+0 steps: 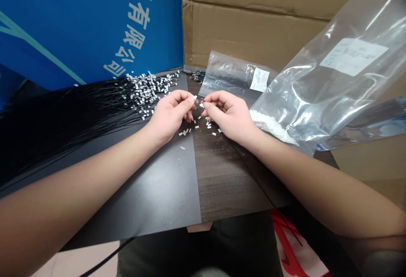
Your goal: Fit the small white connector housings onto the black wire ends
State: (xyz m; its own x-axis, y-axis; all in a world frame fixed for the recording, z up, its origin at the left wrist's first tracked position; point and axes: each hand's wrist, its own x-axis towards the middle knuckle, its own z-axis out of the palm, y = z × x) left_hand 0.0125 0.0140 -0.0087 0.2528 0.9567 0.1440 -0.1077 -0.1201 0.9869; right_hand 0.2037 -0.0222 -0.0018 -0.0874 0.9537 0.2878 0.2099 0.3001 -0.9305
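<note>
The left hand (169,116) and right hand (226,114) are curling together above small white tabs (197,127), their grip too hidden to tell.

Wire bundle (72,120) lies left; plastic bags (317,95) lie right.

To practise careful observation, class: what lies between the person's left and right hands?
Between the left hand and right hand, the head view shows small white rectangular pieces scattered on the dark wood-grain tabletop.
</note>
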